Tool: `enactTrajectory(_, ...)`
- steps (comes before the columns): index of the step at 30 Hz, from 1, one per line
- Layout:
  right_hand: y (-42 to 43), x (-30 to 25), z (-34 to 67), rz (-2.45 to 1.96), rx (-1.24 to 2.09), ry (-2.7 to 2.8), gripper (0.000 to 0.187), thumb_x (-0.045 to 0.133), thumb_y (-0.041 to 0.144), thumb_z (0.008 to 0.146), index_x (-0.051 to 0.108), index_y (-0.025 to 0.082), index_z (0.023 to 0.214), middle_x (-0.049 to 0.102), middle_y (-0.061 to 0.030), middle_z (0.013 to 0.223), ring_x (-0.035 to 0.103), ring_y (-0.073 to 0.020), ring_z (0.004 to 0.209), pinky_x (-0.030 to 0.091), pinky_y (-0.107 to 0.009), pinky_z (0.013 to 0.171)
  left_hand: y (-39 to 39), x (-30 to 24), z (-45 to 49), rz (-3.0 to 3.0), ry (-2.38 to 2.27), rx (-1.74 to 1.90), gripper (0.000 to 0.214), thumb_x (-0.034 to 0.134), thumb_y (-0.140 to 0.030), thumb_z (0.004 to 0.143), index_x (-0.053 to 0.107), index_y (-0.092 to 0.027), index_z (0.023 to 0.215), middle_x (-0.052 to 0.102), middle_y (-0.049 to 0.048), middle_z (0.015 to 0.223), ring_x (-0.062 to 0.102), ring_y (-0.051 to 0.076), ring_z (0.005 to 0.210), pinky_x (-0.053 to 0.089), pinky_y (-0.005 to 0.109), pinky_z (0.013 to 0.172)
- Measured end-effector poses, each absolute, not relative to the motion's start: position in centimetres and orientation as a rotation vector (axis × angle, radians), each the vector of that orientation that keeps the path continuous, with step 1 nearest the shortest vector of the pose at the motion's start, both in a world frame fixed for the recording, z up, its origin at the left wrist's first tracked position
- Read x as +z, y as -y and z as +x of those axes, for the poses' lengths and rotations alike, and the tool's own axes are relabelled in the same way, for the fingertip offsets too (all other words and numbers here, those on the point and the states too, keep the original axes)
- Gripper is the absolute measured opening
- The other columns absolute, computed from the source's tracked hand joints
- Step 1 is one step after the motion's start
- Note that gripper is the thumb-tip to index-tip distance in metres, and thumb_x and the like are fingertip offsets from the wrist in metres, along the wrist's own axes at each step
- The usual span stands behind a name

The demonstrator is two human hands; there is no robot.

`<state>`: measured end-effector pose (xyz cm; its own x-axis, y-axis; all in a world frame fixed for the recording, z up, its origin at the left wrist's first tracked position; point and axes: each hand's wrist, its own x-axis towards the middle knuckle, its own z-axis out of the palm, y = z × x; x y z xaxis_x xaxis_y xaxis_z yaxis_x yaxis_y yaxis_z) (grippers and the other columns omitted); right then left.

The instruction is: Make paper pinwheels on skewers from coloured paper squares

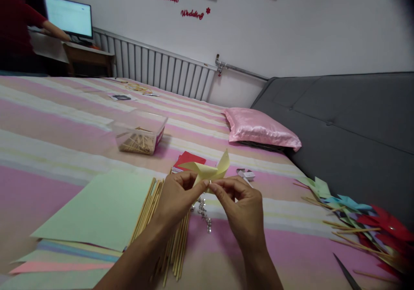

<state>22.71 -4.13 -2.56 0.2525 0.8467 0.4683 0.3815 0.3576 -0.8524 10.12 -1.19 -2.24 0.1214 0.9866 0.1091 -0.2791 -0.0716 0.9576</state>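
A yellow paper pinwheel (pixel 207 171) is held up in front of me by both hands. My left hand (pixel 181 191) pinches its left side between thumb and fingers. My right hand (pixel 241 201) closes on the right side, its thumb tip almost meeting the left one. Between the thumb tips shows a small shiny metal bit (pixel 210 182), too small to name surely. Below the hands, several silvery small metal pieces (pixel 202 210) lie on the striped sheet. Bundled wooden sticks (pixel 179 249) lie under and beside my left forearm.
Coloured paper sheets (pixel 97 208) are stacked at left. Behind are a clear plastic box (pixel 139 130) of small sticks, red paper squares (pixel 190 158) and a pink pillow (pixel 261 126). Finished pinwheels (pixel 349 204) and a dark pointed blade (pixel 346 270) lie right. A person sits far left.
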Motion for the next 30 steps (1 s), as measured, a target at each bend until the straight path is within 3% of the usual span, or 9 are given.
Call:
enactTrajectory(8, 3.95, -2.83, 22.79, -1.259, 0.499, 1.276, 0.019, 0.072, 0.036, 0.070, 0.065, 0.018, 0.071, 0.055, 0.0012, 0.066, 0.043, -0.0110, 0.055, 0.036, -0.024, 0.052, 1.28, -2.25, 10.01, 1.153, -0.886, 1.274, 0.008, 0.072, -0.021, 0.061, 0.070, -0.014, 0.063, 0.066, 0.0007, 0.057, 0.054, 0.011, 0.051, 0.040, 0.021, 0.051)
enactTrajectory(14, 3.88, -2.52, 22.78, -1.291, 0.465, 1.206, 0.041, 0.076, 0.036, 0.064, 0.058, 0.020, 0.097, 0.064, -0.0039, 0.094, 0.057, -0.0206, 0.090, 0.041, -0.033, 0.079, 1.28, -2.39, 10.04, 1.153, -0.875, 1.265, 0.012, 0.072, -0.023, 0.063, 0.072, -0.013, 0.070, 0.069, 0.0035, 0.064, 0.058, 0.013, 0.059, 0.042, 0.022, 0.057)
enactTrajectory(17, 3.88, -2.36, 22.72, -1.158, 0.721, 1.241, 0.034, 0.070, 0.033, 0.072, 0.062, 0.020, 0.102, 0.068, -0.0047, 0.096, 0.060, -0.0198, 0.091, 0.045, -0.033, 0.080, 1.31, -2.40, 10.10, 1.144, -0.879, 1.260, 0.014, 0.072, -0.025, 0.063, 0.071, -0.012, 0.069, 0.068, 0.0027, 0.062, 0.056, 0.011, 0.056, 0.041, 0.022, 0.055)
enactTrajectory(21, 3.93, -2.33, 22.69, -1.083, 0.841, 1.258, 0.021, 0.068, 0.030, 0.075, 0.069, 0.019, 0.093, 0.071, -0.0040, 0.091, 0.063, -0.0190, 0.086, 0.049, -0.032, 0.079, 1.37, -2.32, 10.13, 1.163, -0.890, 1.258, 0.013, 0.072, -0.026, 0.062, 0.070, -0.013, 0.065, 0.065, 0.0019, 0.060, 0.053, 0.011, 0.054, 0.038, 0.022, 0.054)
enactTrajectory(30, 3.94, -2.69, 22.99, -1.032, 0.972, 1.205, 0.022, 0.071, 0.033, 0.073, 0.072, 0.019, 0.091, 0.073, -0.0047, 0.093, 0.065, -0.0208, 0.088, 0.050, -0.032, 0.081, 1.35, -2.53, 10.10, 1.270, -0.933, 1.247, 0.016, 0.069, -0.026, 0.064, 0.064, -0.012, 0.060, 0.057, -0.0003, 0.056, 0.049, 0.011, 0.056, 0.037, 0.024, 0.056)
